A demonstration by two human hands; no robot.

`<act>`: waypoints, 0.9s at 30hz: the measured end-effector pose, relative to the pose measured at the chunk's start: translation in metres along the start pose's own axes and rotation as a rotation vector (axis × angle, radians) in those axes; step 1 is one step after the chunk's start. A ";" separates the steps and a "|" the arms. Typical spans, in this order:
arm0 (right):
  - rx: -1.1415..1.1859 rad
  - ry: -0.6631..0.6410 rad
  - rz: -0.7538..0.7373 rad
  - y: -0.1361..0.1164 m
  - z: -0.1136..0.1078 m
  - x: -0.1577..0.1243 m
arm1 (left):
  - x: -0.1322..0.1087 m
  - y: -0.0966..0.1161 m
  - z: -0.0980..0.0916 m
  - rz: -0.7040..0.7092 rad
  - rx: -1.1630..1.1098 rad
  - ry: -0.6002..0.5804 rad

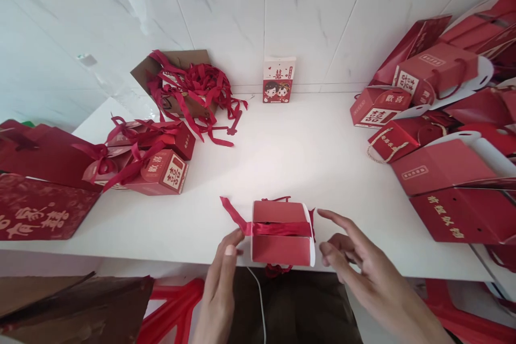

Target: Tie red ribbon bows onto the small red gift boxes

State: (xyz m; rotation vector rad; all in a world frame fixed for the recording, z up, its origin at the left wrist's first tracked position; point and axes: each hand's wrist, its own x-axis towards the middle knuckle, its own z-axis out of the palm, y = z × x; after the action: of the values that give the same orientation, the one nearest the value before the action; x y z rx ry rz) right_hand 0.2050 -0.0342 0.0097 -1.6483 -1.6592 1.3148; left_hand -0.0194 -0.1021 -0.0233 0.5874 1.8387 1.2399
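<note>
A red gift box (280, 250) with white edges lies near the front edge of the table, its seam side facing up. Across its middle runs a red ribbon (282, 229), with one loose tail stretching out to the left and a short end at the right. At the box's left side is my left hand (221, 277), fingers extended, its fingertips close to the ribbon; whether they touch it I cannot tell. My right hand (358, 260) hovers just right of the box, index finger stretched out and thumb apart, holding nothing.
A brown carton (187, 57) spilling red ribbons (201, 83) stands at the back left. Ribbon-tied boxes (151, 174) and a large red box (44, 215) sit at left. A small card box (278, 79) leans by the wall; several red boxes (439, 169) crowd the right.
</note>
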 end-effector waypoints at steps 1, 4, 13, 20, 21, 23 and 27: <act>0.027 -0.045 -0.013 -0.003 0.004 0.002 | -0.001 0.005 0.007 0.042 -0.013 -0.006; 0.075 -0.082 -0.058 -0.013 0.009 0.008 | 0.004 0.017 0.018 0.237 -0.017 -0.065; 0.122 0.185 -0.219 -0.019 0.026 0.001 | 0.028 0.021 0.036 0.876 0.314 -0.094; 0.274 0.235 -0.214 -0.008 0.031 0.002 | 0.024 0.036 0.033 0.979 0.565 -0.200; 0.313 0.226 -0.200 -0.006 0.031 0.002 | 0.022 0.039 0.033 0.975 0.631 -0.239; 0.382 0.216 -0.169 -0.004 0.032 0.001 | 0.020 0.044 0.033 0.974 0.739 -0.312; 0.421 0.231 -0.109 -0.003 0.031 0.000 | 0.019 0.045 0.033 0.911 0.681 -0.380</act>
State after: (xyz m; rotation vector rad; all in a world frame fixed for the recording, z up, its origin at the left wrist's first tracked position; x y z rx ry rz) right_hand 0.1775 -0.0429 -0.0015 -1.3788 -1.2194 1.2610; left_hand -0.0056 -0.0524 0.0049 2.0461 1.6560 0.8663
